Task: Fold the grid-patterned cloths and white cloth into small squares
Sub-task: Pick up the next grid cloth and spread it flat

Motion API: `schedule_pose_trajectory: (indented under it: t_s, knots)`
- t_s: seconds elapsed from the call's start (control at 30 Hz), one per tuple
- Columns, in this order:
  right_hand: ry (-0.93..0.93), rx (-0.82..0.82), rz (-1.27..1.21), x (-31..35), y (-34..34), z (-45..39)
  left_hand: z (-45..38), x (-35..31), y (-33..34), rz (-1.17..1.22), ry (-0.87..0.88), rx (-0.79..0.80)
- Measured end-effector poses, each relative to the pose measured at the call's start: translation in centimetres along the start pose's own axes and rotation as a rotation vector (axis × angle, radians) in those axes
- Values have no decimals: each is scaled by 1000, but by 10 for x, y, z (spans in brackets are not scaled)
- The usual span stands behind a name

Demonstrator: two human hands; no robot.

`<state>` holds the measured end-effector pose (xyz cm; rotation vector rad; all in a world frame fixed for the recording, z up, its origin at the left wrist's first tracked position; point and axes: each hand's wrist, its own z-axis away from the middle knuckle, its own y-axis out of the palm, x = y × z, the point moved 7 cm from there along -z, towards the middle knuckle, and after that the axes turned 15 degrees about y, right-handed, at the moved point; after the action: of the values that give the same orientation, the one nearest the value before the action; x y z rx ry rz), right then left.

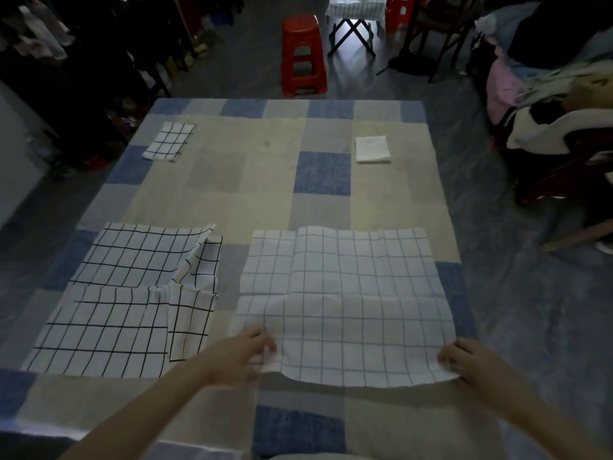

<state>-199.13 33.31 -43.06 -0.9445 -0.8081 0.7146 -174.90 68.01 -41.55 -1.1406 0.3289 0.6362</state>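
From the head view I see my left hand (pixel 243 355) with its grip pinched on the near left corner of the faint-grid cloth (pixel 345 303), and my right hand (pixel 464 361) with its grip pinched on the near right corner of the same cloth. The cloth lies spread flat, reaching away from both grips across the patchwork-covered surface (pixel 265 180), its near edge sagging slightly between my hands. Just left of the left grip lies the black-grid cloth (pixel 129 300), opened out with its right side rumpled and partly folded over. Far beyond the left grip, toward the far left corner, sits a folded grid cloth (pixel 170 141). Far beyond the right grip sits the folded white cloth (pixel 372 149). Past the far edge, on the floor, stands a red stool (pixel 303 54).
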Motion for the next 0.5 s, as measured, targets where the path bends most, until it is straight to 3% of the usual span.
schedule_pose_trajectory:
  t_s: [0.03,0.1,0.17,0.23,0.3,0.37,0.43,0.5]
  knots:
    - [1,35,24,1,-1,2,-2,-3,-3,175,-22,9]
    - [-6,100,85,8,-10,8,-9,-3,-21,391,-47,-234]
    - [-34,112,84,23,-22,9,-4,15,-45,367,-194,-624]
    - [-9,36,-6,43,-31,-4,-2,28,-55,172,-385,-813]
    - [-23,-147,-87,72,-32,-26,-22,21,-56,-18,-365,-792]
    - [-23,-268,-106,112,-25,-51,-54,1,-53,-159,-205,-717]
    - [-7,-294,-114,155,-13,-74,-86,-19,-43,-207,-96,-634]
    - [2,-264,-94,188,8,-93,-112,-25,-28,-200,-98,-549]
